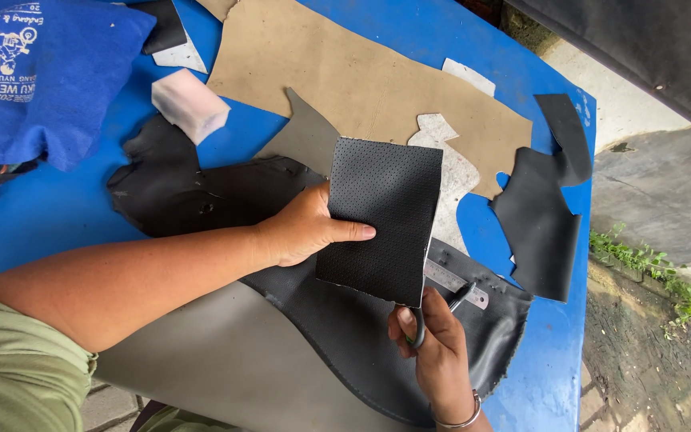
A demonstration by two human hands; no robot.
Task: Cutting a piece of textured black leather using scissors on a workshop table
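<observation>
My left hand [301,232] pinches the perforated black sheet [381,220] mid-frame; right hand [433,348] clenched on scissors [449,308], blades probably under its lower edge. Sheet could slip, cut wanders.

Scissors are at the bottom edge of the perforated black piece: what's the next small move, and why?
Probably close the scissors a short way into the perforated black piece. The right hand has them at its lower edge, while the left hand pinches the piece taut above the blue table.
</observation>
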